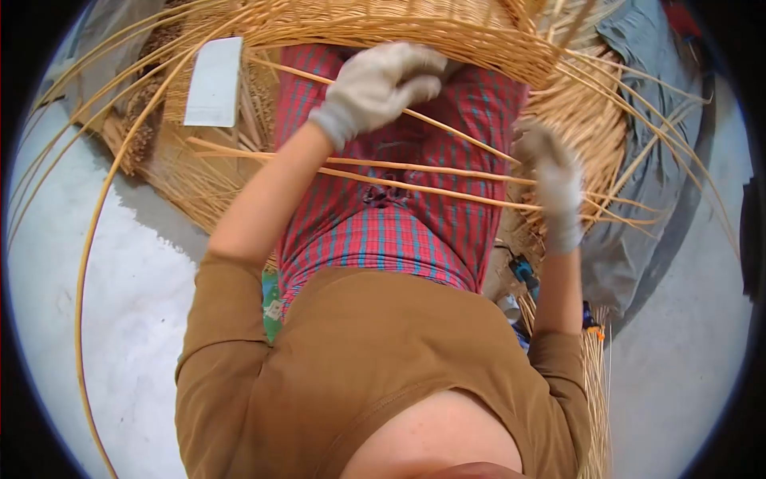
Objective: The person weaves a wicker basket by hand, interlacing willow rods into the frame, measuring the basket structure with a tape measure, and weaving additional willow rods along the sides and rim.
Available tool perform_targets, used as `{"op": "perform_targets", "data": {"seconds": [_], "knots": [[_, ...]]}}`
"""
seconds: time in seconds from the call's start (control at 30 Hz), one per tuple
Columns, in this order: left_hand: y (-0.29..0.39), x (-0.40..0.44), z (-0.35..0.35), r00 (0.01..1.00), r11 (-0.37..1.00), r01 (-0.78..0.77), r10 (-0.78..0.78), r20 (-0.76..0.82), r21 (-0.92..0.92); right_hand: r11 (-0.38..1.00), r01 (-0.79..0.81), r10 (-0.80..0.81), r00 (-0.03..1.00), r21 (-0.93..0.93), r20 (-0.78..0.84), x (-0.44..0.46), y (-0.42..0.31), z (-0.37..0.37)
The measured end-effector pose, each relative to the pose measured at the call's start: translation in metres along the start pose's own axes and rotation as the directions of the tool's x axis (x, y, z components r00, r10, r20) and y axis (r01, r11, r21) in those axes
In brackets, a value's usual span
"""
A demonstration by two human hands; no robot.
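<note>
My left hand (384,86), in a whitish work glove, is just below the near edge of a woven wicker basket (407,30). Its thumb stands apart from its bent fingers, and I see nothing held in it. A thin peeled rod (455,128) runs slantwise beneath that hand toward my right. My right hand (552,172), gloved too, is smeared by motion beside a pair of long rods (431,169) that cross above my lap. These rods pass behind the right hand and come out beyond it. Whether its fingers grip any of them cannot be made out.
Long curved rods (89,247) arch out from the basket on the left. A pale flat rectangular object (214,82) lies at the upper left. Bundled rods (586,128) lie at the right, next to grey cloth (638,239). A blue-black tool (523,271) is near my right forearm.
</note>
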State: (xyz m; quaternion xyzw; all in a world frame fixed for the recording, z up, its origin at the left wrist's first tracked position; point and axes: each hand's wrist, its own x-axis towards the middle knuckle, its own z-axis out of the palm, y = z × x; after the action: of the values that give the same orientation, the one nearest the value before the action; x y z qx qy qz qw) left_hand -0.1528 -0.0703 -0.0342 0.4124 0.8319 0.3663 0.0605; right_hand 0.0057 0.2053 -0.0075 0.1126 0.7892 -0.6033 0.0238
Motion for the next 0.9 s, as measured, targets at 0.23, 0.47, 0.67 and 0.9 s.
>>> {"op": "perform_targets", "data": {"seconds": [0.23,0.47,0.67,0.9], "knots": [[0.001,-0.128,-0.055,0.959,0.981,0.168,-0.186,0.214,0.102,0.771,0.294,-0.213,0.955,-0.565,0.205,-0.039,-0.021,0.066],[-0.043,-0.164,-0.106,0.851,0.768,0.286,-0.478,-0.217,-0.574,0.663,0.527,-0.661,0.746,-0.532,-0.084,-0.032,-0.067,0.048],[-0.023,-0.101,-0.080,0.969,0.827,0.236,-0.237,0.063,-0.511,0.798,0.317,-0.420,0.902,0.512,0.098,0.022,-0.069,0.111],[-0.137,-0.065,-0.117,0.900,0.857,0.426,-0.370,-0.230,0.290,0.810,0.370,-0.200,0.904,0.455,-0.378,0.083,-0.042,0.074]]}}
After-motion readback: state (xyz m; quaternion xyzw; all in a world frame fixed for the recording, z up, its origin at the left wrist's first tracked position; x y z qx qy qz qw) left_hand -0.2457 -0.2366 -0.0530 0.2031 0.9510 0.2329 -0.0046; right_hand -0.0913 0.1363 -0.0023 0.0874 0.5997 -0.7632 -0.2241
